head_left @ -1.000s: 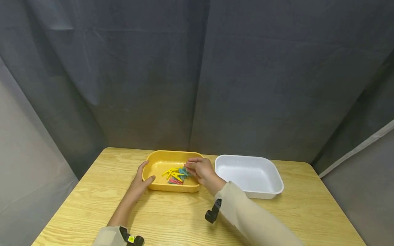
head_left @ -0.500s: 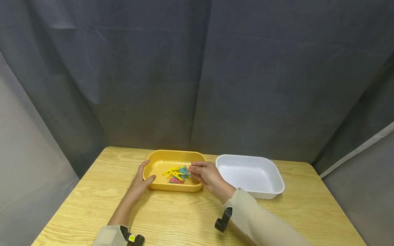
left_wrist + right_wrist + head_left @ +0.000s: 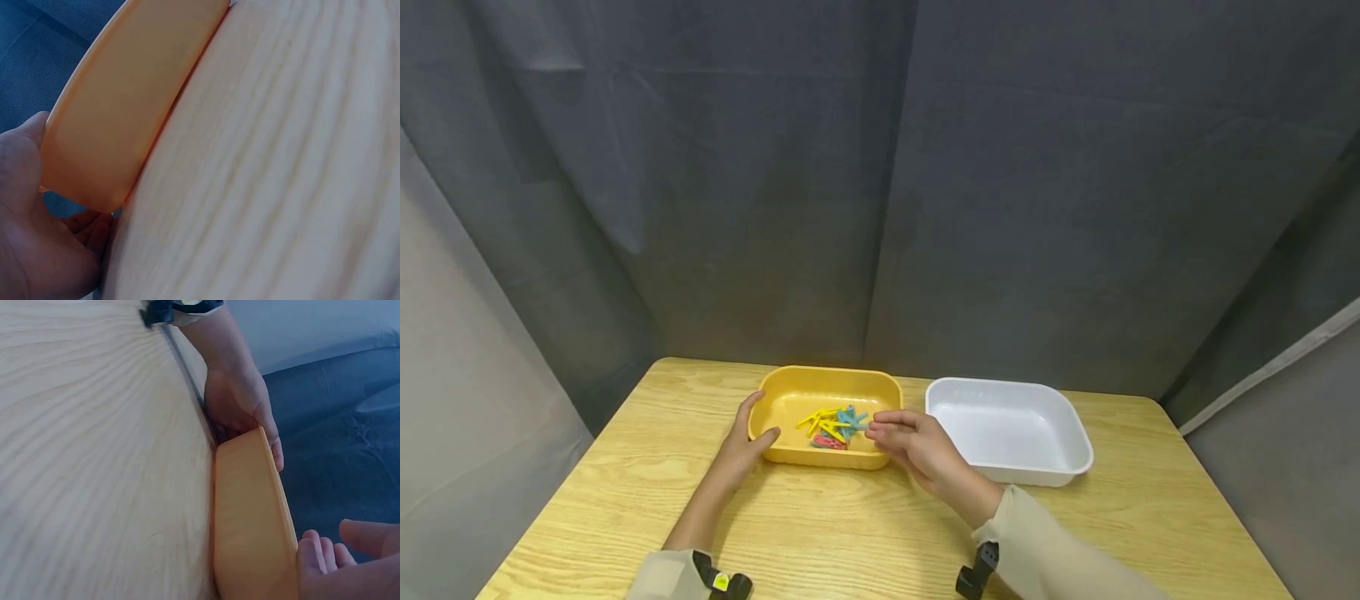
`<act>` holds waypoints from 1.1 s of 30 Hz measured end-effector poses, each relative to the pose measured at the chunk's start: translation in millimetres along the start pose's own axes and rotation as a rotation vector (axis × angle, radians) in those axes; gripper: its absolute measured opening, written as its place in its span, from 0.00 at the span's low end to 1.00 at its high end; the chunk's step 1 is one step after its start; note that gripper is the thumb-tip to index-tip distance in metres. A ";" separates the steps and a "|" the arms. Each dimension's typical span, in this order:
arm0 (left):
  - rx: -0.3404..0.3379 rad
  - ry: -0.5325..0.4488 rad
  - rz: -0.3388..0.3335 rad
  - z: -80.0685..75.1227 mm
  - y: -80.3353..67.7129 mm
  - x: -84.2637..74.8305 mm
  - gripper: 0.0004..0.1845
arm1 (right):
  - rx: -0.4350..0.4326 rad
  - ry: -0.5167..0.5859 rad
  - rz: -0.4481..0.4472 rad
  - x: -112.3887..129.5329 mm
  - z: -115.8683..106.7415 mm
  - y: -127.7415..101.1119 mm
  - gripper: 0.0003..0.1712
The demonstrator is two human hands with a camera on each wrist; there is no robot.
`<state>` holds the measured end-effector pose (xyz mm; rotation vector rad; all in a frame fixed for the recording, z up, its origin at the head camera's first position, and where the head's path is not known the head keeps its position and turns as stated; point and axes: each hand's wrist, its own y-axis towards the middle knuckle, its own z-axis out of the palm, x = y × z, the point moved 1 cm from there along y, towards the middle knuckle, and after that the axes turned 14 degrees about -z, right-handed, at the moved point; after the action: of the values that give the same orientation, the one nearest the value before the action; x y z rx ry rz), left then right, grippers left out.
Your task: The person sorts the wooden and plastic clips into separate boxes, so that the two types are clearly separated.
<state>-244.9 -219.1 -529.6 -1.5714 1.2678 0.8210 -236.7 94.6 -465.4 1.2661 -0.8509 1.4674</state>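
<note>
A yellow tray [image 3: 831,457] stands on the table, holding a small heap of clothespins in yellow [image 3: 832,428], teal [image 3: 850,417] and pink [image 3: 828,442]. My left hand [image 3: 742,442] grips its left end, the thumb over the near rim and the fingers along the outer side. Over the tray's right end is my right hand [image 3: 921,450], with extended fingertips close to the teal clothespins. In the right wrist view, the right hand's fingers [image 3: 317,550] show beside the tray wall, with no object visible between them and the other raised digit.
Just right of the yellow tray stands a white tray [image 3: 1011,425] with no items visible in it. The wooden table [image 3: 820,533] ends at a dark grey curtain [image 3: 760,208] behind both trays.
My right hand has drawn back from over the clothespins, toward the right and nearer to me. The left hand keeps its hold on the yellow tray.
</note>
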 end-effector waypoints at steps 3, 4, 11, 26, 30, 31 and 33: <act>0.005 -0.001 0.004 0.3 -0.9 0.2 0.42 | 0.033 0.008 -0.002 -0.1 -4.3 -8.2 0.24; 0.007 -0.001 0.011 0.4 -1.3 0.4 0.42 | 0.044 0.010 -0.002 0.0 -5.5 -10.9 0.24; 0.014 -0.023 0.002 1.0 0.3 0.8 0.41 | 0.075 0.050 0.002 -2.0 -13.8 -26.6 0.27; 0.020 -0.030 0.001 -0.2 -3.5 -1.2 0.41 | 0.160 0.029 0.010 -13.5 -27.9 -55.5 0.30; 0.017 -0.034 -0.002 0.0 -2.7 -0.8 0.42 | 0.184 0.023 0.006 -15.8 -32.5 -64.5 0.30; 0.017 -0.036 -0.002 0.1 -2.5 -0.8 0.42 | 0.191 0.022 0.001 -16.5 -34.4 -66.8 0.30; 0.022 -0.038 0.002 0.2 -1.5 -0.2 0.42 | 0.206 0.015 -0.009 -17.4 -38.8 -71.6 0.30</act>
<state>-243.5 -218.8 -529.1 -1.5307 1.2473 0.8316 -179.6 146.5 -496.8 1.4055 -0.6968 1.5868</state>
